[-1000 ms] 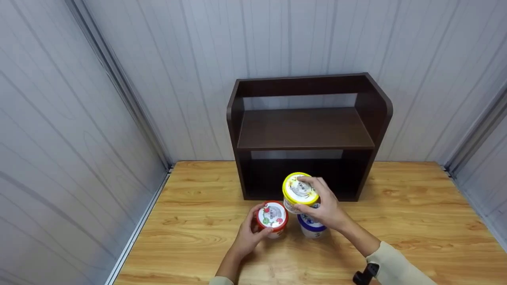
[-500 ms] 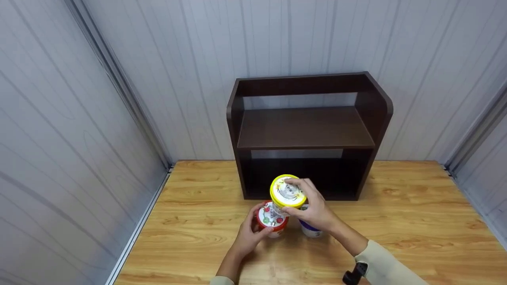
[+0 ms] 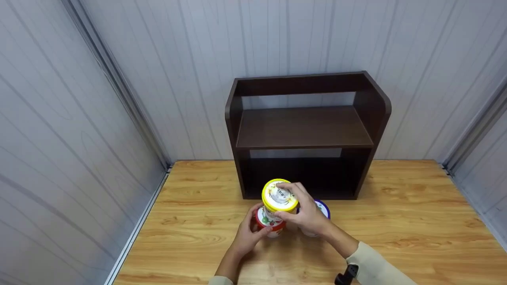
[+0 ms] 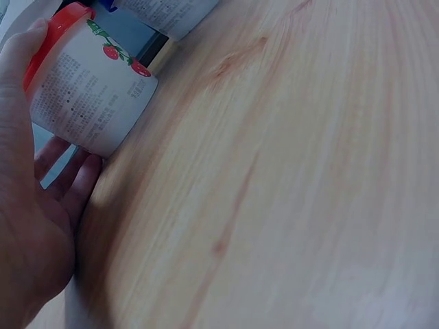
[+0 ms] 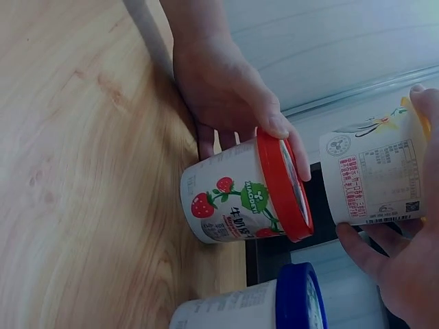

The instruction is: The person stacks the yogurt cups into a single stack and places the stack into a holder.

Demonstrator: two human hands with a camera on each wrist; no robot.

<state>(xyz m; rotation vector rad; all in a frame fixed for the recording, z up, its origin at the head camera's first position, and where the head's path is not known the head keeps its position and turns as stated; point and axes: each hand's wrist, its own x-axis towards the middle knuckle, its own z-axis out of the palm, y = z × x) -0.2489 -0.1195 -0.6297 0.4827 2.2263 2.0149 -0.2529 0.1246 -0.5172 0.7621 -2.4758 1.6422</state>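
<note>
My left hand [image 3: 246,237] grips the red-lidded tub [image 5: 236,199], printed with strawberries, which stands upright on the wooden table. The thumb and fingers lie around its lid. In my right hand [image 3: 313,217] is a white tub with a yellow lid [image 3: 277,196], held right over the red lid. A gap shows between the two tubs in the right wrist view. A blue-lidded tub [image 5: 233,308] stands just right of the red one; in the head view my right hand partly hides it. The left wrist view shows the red-lidded tub's side, with printed text [image 4: 89,89].
Behind the tubs stands a dark brown two-level shelf [image 3: 305,126] against the panelled back wall [image 3: 190,79]. Its lower compartment opens toward the tubs. Bare wooden table [image 3: 190,217] extends to both sides, up to the side walls.
My right hand has carried the yellow-lidded tub leftward, from above the blue-lidded tub to over the red one. My left hand keeps its grip in place. The blue lid's far right rim now shows.
</note>
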